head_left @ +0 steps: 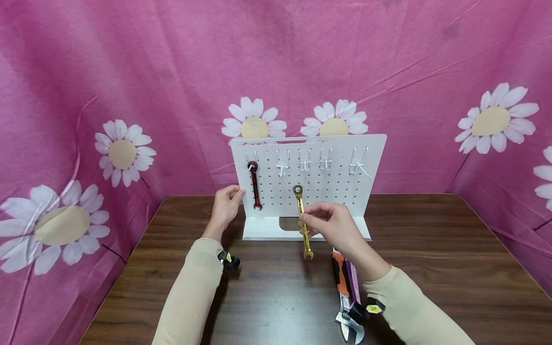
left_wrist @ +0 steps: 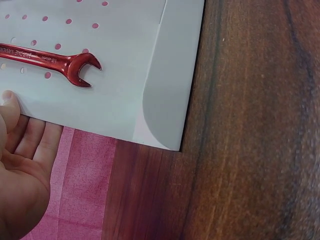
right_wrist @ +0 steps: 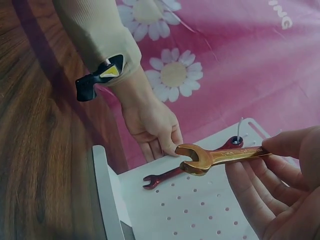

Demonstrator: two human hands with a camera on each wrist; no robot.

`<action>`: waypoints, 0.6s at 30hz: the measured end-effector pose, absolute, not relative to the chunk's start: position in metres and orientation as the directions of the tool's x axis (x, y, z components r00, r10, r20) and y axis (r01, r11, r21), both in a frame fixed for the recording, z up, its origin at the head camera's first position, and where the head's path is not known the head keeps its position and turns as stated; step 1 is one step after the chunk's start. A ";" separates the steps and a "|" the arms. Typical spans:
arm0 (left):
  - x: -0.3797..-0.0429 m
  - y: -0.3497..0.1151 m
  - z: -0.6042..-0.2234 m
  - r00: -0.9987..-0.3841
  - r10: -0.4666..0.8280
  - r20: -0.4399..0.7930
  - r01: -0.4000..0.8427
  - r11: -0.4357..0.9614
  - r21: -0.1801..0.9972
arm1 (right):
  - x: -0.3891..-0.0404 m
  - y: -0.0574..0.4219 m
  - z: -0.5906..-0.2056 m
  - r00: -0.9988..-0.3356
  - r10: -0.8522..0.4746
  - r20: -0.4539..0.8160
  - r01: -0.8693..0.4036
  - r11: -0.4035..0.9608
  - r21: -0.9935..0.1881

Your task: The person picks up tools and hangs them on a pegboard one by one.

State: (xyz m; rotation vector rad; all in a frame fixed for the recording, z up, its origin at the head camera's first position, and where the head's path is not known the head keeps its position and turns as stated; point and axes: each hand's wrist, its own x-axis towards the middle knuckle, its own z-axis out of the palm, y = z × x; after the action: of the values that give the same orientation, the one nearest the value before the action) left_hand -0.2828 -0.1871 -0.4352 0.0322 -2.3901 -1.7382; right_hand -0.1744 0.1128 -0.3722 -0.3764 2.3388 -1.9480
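Note:
My right hand [head_left: 334,224] pinches a gold combination wrench [head_left: 304,230] by its shank, thumb on one side and fingers on the other. Its ring end points up in front of the white pegboard [head_left: 284,191], its open jaw down. At the board's left edge, my left hand [head_left: 226,206] grips the rim, with the thumb [left_wrist: 10,106] on the front face and the fingers behind. A red combination wrench [head_left: 255,187] hangs by its ring from the leftmost hook, near my left hand.
Several white wire hooks [head_left: 325,160] line the board's upper part, right of the red wrench. Below my right forearm, an adjustable wrench [head_left: 342,287] with an orange and black handle lies on the wooden table [head_left: 431,249], beside a purple item [head_left: 353,282]. A pink flowered cloth [head_left: 276,57] hangs behind.

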 end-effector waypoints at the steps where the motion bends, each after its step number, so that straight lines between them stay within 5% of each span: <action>1: -0.283 -0.187 -0.435 -0.982 -0.127 0.139 0.093 0.313 0.945 | -0.175 0.111 -0.372 -0.966 -0.236 0.103 -0.144 0.160 -0.977; 18: -0.283 -0.186 -0.435 -0.984 -0.128 0.126 0.083 0.302 0.950 | -0.186 0.086 -0.358 -0.963 -0.242 0.116 -0.149 0.124 -0.981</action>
State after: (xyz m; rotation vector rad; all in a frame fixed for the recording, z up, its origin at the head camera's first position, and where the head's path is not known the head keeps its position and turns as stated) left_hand -0.2825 -0.1864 -0.4349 0.0416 -2.3856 -1.7573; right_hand -0.1864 0.0856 -0.3577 -0.4012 2.3000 -1.9937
